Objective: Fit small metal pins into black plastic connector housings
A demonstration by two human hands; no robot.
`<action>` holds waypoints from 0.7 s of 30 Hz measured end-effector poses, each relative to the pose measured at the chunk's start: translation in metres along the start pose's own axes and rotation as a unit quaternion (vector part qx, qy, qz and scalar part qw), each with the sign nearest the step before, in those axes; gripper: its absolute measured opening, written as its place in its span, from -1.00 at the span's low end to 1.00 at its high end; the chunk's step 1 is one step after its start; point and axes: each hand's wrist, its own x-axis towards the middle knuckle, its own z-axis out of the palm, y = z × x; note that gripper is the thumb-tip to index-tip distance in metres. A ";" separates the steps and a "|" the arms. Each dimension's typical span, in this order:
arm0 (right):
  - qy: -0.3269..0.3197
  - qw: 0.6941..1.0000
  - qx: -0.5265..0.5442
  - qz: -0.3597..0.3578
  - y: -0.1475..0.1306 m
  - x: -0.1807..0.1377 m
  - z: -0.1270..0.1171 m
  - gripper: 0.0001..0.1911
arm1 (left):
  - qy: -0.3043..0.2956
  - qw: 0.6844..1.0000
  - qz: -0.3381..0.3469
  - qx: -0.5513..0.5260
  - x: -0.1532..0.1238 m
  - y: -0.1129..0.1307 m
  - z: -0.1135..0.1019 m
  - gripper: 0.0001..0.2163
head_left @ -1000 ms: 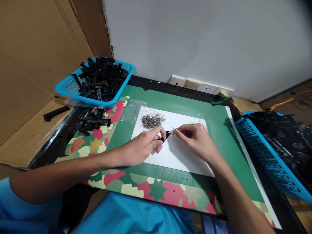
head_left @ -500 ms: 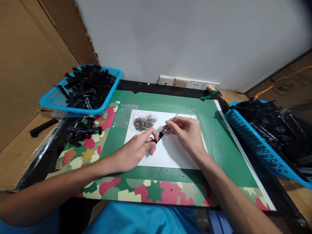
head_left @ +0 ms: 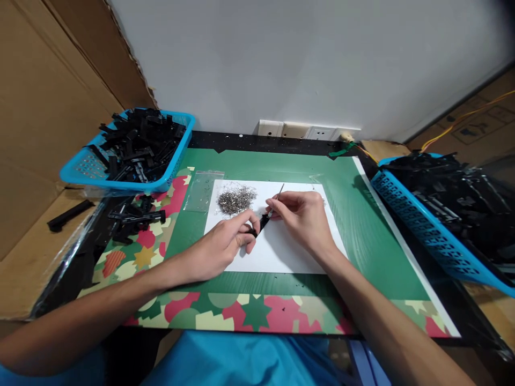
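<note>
Over a white sheet of paper (head_left: 281, 254), my left hand (head_left: 229, 241) is closed around a small black plastic part (head_left: 264, 221), most of which my fingers hide. My right hand (head_left: 301, 214) pinches a thin rod-like tool (head_left: 281, 190), probably metal, slanting up out of the fingers. Its lower end is at the far end of the black part; whether they touch I cannot make out. Just beyond my left hand lies a heap of tiny metal pieces (head_left: 235, 199), like small springs or pins.
Blue baskets full of black plastic parts stand at left (head_left: 169, 185) and right (head_left: 418, 230). Several loose black parts (head_left: 139, 217) lie beside the left basket. A clear zip bag (head_left: 199, 190) lies on the green mat (head_left: 370, 241). Wall sockets (head_left: 295, 130) line the back.
My right hand has moved slightly left, bringing the tool's lower end closer to the black part. The tool now stands steeper. My left hand keeps its hold; the whole view has shifted a little.
</note>
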 end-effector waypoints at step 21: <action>0.075 0.996 -0.032 -0.027 0.013 0.002 0.020 -0.67 | 0.027 0.997 0.075 -0.014 0.013 0.029 -0.004 -0.78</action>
